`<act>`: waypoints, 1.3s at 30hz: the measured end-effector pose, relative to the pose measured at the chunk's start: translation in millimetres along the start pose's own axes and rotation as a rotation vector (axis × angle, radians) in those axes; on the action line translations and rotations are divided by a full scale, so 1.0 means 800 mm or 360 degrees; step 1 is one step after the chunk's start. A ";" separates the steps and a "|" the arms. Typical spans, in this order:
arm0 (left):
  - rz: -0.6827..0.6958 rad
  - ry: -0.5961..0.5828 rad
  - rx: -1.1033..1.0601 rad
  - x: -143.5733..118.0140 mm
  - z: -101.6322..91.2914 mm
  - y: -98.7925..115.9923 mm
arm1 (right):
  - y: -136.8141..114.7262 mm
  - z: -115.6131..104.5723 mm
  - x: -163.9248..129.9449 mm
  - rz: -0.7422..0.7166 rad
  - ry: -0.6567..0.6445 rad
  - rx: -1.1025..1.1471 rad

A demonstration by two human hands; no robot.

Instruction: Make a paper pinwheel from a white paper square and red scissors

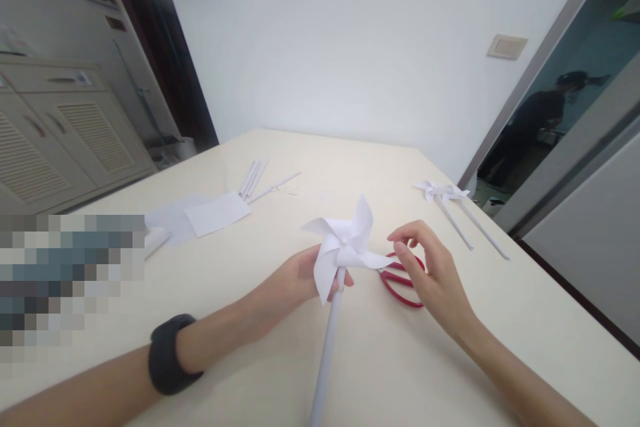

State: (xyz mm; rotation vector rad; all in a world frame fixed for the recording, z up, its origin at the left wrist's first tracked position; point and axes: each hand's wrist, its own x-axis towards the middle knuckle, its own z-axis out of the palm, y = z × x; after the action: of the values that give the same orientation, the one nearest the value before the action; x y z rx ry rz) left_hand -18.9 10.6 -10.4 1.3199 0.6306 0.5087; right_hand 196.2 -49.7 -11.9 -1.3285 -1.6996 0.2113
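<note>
A white paper pinwheel point(345, 240) on a rolled-paper stick point(327, 347) faces me in the middle. My left hand point(303, 272) is closed round it behind the blades, near the top of the stick, and the blades hide part of its fingers. To the right, my right hand point(433, 273) hovers just off a blade tip, thumb and forefinger slightly apart with nothing between them. Red-handled scissors point(400, 280) lie on the table under and beside that hand; their blades are mostly hidden by the pinwheel.
Two finished paper pinwheels point(443, 192) lie at the table's right edge. On the left are paper sheets point(217, 213), several rolled paper sticks point(251, 179) and small scraps. The pale table point(360, 163) meets a white wall. Beyond the right doorway stands another person point(537, 113).
</note>
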 end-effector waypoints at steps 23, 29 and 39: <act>0.0509 0.0279 -0.0037 -0.002 -0.003 -0.014 | -0.015 0.032 -0.023 0.0504 -0.1543 0.1102; 0.0651 0.0295 -0.0225 0.005 -0.011 -0.009 | -0.017 0.020 -0.016 0.0462 -0.1555 0.1083; 0.0617 0.0421 -0.0249 0.006 -0.014 -0.007 | -0.021 0.021 -0.018 0.0376 -0.1530 0.0853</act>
State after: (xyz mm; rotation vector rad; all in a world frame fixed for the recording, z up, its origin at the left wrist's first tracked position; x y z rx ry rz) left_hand -23.2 20.7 -18.1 1.2389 0.5377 1.0417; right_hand 171.8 -61.8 -18.6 -1.0510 -1.9950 1.5253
